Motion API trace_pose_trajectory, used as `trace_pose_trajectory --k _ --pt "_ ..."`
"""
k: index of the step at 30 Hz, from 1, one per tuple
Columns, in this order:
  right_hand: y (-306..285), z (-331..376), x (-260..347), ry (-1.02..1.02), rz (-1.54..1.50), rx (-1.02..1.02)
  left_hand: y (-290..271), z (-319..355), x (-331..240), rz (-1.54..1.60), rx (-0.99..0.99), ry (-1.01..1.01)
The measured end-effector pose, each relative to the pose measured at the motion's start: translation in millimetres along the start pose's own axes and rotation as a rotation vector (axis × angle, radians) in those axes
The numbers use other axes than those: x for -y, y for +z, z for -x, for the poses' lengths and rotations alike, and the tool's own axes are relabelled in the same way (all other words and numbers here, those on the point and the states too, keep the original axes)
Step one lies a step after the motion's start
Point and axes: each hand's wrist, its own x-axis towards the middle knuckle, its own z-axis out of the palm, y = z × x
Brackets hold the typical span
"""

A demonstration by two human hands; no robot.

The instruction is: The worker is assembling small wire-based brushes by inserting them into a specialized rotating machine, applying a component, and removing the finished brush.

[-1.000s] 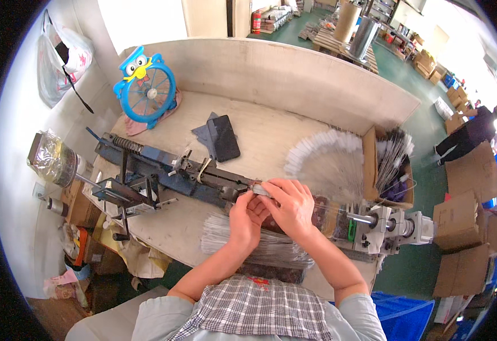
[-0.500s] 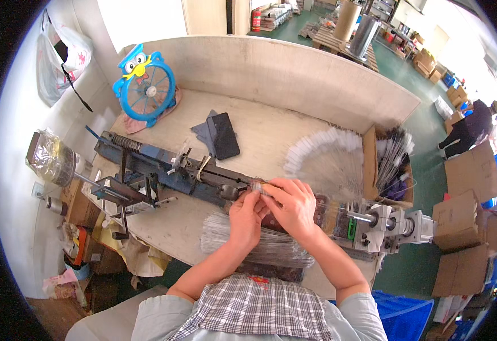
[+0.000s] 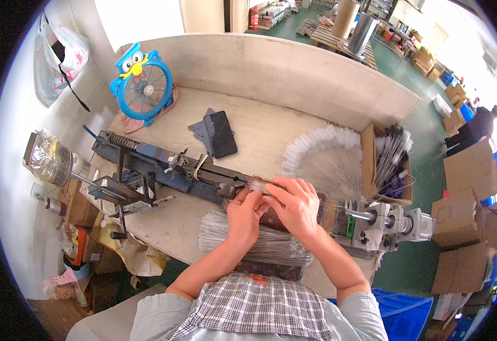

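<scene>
Both hands together at centre of bench, fingertips meeting on a small clear tube piece (image 3: 258, 185) pinched between them, right over the rail of a long blue bench machine (image 3: 163, 167). Left hand (image 3: 245, 214) closed around the near end of the piece, thumb and forefinger pressed to it; right hand (image 3: 295, 206) arched over from the other side, fingers curled shut on the same piece. Exact contact under the fingers hidden. Directly beneath the wrists, a loose sheaf of thin metal wires (image 3: 254, 241) lying flat on the near edge of the wooden worktable (image 3: 271, 128). To the right of the hands, a grey motor unit (image 3: 387, 223) at the machine's end. Behind the right hand, a fan-shaped spread of white-tipped rods (image 3: 325, 156), running toward an open cardboard box (image 3: 382, 165) holding more of them. Farther back on the table, a dark phone on a stand (image 3: 221, 133). At the far left corner, a blue owl-shaped desk fan (image 3: 141, 85). Coil spring (image 3: 122, 141) at the machine's left end.
</scene>
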Motion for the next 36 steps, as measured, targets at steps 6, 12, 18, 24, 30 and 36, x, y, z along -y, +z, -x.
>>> trace_pose_trajectory --k 6,12,18,24,30,36 --pt "-21.9 -7.6 6.0 0.041 -0.003 0.014 2.6 0.2 -4.6 -0.008 0.001 -0.029" --pt "-23.0 10.2 -0.9 0.055 0.127 0.218 -4.9 7.0 -9.4 0.067 0.027 -0.061" --pt "-34.2 13.7 -1.3 0.04 0.077 0.178 4.7 12.7 -10.3 -0.04 0.067 -0.094" --pt "-52.2 11.6 -2.0 0.067 -0.07 0.11 -7.2 16.1 -7.2 -0.184 0.131 -0.133" --pt "-58.8 58.9 -12.6 0.248 -0.145 0.288 -65.8 27.9 -36.5 -0.419 -0.005 -0.108" --pt "-55.5 89.7 -18.5 0.382 -0.11 0.461 -281.0 21.8 -139.3 0.181 -0.498 0.105"
